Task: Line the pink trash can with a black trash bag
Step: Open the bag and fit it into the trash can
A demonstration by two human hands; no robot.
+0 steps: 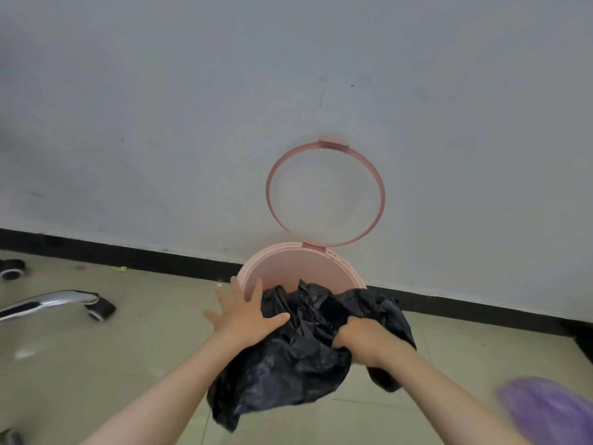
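The black trash bag hangs crumpled over the near rim of the pink trash can, which stands on the floor against the wall. The right hand is clenched in the bag's folds; the left hand, fingers spread and grasping nothing, rests against the bag's left edge, nearer the can's opening just beyond.

single head view, close, angled forward and down over floor and wall

Floor: pale beige tiles under me, running up to a black baseboard.
Trash can: pink, standing against the wall.
Chair leg: chrome, with a black caster, at my left.
Second caster: farther left.
Yellow scrap: beside the baseboard.
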